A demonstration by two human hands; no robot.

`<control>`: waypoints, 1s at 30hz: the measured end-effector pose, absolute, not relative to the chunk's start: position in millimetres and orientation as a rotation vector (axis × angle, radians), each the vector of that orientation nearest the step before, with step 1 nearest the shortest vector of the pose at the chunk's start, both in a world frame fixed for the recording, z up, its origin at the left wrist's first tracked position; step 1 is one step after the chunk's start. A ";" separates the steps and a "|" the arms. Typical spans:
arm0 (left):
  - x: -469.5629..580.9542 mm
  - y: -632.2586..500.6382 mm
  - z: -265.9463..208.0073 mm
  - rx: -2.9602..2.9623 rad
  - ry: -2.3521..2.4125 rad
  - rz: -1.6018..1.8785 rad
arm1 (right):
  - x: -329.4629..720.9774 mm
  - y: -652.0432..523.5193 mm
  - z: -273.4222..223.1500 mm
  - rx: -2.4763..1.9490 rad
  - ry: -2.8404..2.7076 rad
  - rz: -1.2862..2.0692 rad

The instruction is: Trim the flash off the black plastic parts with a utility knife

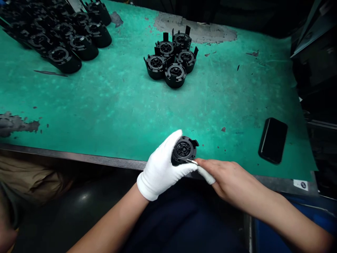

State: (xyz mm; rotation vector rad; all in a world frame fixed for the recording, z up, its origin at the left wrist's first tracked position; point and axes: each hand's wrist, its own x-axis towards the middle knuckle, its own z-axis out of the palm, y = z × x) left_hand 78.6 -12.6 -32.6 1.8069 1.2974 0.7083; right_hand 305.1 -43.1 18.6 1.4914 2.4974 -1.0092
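Note:
My left hand (164, 163), in a white glove, is closed around a round black plastic part (184, 148) just over the table's front edge. The part's face, with ribs, small holes and a raised tab, is turned up towards me. My bare right hand (229, 175) is closed on a thin-bladed knife (191, 161), its handle hidden in the fingers. The blade lies against the near rim of the part, close to my left thumb. White cloth covers the thumb (206, 175) of my right hand.
A cluster of several similar black parts (175, 74) stands on the worn green tabletop (118, 102). Several taller black cylindrical parts (64, 59) stand at the far left. A black phone-like slab (273, 140) lies at the right. Part of another person (6, 218) shows at the lower left.

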 end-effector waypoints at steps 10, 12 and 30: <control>78.8 -11.0 -29.3 1.791 1.291 0.678 | 303.4 -45.5 15.7 1.554 2.475 -1.114; 78.8 -10.4 -28.7 1.800 1.293 0.661 | 307.3 -42.9 18.3 1.531 2.467 -1.173; 68.9 1.8 -18.5 1.922 1.209 0.572 | 311.0 -60.5 21.6 1.858 2.359 -1.436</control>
